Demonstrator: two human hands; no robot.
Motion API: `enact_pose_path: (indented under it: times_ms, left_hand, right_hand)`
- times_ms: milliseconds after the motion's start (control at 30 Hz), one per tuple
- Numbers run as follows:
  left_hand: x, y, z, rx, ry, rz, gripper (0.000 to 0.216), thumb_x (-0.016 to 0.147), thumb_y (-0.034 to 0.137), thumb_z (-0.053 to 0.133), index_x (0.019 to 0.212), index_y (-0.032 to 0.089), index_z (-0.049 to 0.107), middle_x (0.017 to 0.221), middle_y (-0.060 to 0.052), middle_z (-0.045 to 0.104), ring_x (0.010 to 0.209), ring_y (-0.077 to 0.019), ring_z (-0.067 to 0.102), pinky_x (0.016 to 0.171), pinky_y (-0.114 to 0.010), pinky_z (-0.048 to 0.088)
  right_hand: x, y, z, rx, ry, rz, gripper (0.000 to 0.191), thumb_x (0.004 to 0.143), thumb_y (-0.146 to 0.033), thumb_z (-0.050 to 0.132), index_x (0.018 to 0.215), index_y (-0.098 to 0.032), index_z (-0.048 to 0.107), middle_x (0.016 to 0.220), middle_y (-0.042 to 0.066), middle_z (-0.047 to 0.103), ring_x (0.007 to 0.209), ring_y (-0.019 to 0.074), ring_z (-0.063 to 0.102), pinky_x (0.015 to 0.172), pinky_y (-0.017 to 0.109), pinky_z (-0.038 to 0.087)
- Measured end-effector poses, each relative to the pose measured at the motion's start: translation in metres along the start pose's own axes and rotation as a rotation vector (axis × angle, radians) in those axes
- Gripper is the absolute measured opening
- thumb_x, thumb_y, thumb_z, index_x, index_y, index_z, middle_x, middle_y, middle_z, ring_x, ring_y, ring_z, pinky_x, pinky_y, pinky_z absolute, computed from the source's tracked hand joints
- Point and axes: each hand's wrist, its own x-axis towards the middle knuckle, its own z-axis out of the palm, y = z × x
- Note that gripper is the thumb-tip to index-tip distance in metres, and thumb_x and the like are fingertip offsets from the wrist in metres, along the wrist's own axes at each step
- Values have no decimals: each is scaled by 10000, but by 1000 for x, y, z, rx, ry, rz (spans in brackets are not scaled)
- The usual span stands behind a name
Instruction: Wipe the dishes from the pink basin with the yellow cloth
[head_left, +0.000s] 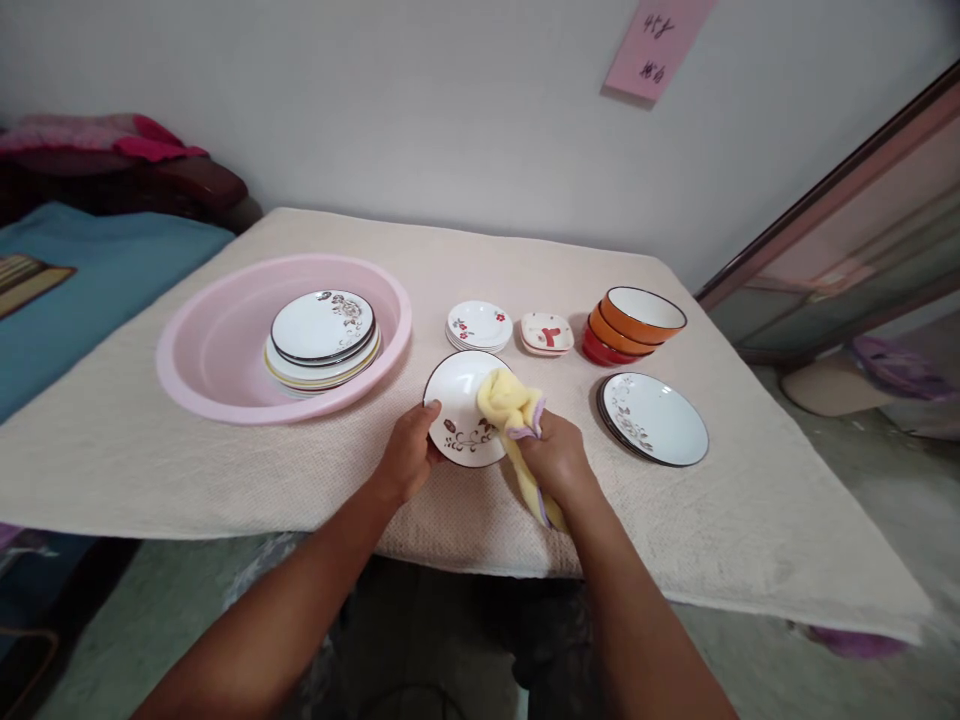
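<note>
My left hand point(410, 450) grips the left rim of a white plate point(459, 395) with a dark edge and brown flower print, thumb on top. A yellow cloth point(504, 395) with purple trim is bunched in my right hand point(553, 455) and lies against the plate's right side. Part of the cloth hangs below that hand. Behind the plate sit a stack of small white plates point(480, 325) with red flowers and some squarish dishes point(547, 332) with a red figure. My right fingers are partly hidden by the cloth.
On the left, a pink basin point(214, 335) holds a stack of plates point(322, 325). To the right stand stacked orange and red bowls point(637, 318) and a stack of dark-rimmed plates point(660, 420). A pale cloth covers the table point(750, 540); a wall rises behind it.
</note>
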Motion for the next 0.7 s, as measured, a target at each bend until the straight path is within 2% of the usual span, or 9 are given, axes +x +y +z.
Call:
enact_pose_path:
  times_ms: [167, 267, 400, 467, 567, 700]
  left_hand:
    - [-2, -6, -3, 237, -71, 51, 346, 728, 362, 623, 981, 126, 638, 837, -85, 682, 763, -228, 635, 641, -345, 511]
    - [-1, -9, -7, 367, -81, 110, 269, 756, 330, 584, 929, 137, 651, 769, -58, 668, 699, -199, 612, 625, -314, 485]
    - [-3, -9, -9, 495, -99, 182, 184, 777, 296, 557, 842, 150, 649, 707, -25, 636, 629, -156, 555, 604, -269, 435]
    - [-5, -7, -8, 549, -99, 241, 164, 780, 279, 553, 820, 151, 650, 711, -18, 630, 639, -150, 538, 612, -258, 419]
    - [-8, -3, -5, 601, -81, 326, 162, 786, 267, 547, 811, 151, 657, 749, -20, 638, 687, -158, 540, 637, -254, 413]
    - [-9, -1, -5, 555, -84, 320, 220, 804, 296, 532, 914, 155, 659, 751, -24, 651, 706, -173, 561, 641, -262, 429]
  right_hand:
    - [7, 3, 9, 187, 153, 43, 400, 800, -423, 483, 1058, -167, 649, 991, 82, 695, 898, 253, 626, 755, 328, 469]
    - [6, -7, 17, 249, 195, -37, 387, 795, -411, 504, 1076, -179, 633, 1026, 81, 683, 916, 251, 621, 788, 347, 473]
    - [-2, -28, 26, 280, 160, -171, 311, 796, -358, 521, 1040, -195, 627, 967, 67, 684, 856, 223, 625, 765, 339, 487]
    - [-6, -35, 30, 272, 155, -258, 286, 792, -317, 531, 1037, -202, 622, 963, 60, 679, 867, 216, 621, 781, 337, 485]
    - [-5, -36, 31, 196, 175, -370, 355, 758, -233, 542, 1108, -215, 596, 1043, 62, 657, 947, 221, 603, 834, 344, 464]
    - [1, -27, 27, 66, 264, -304, 354, 734, -212, 518, 1077, -193, 605, 1031, 79, 648, 915, 227, 602, 786, 339, 466]
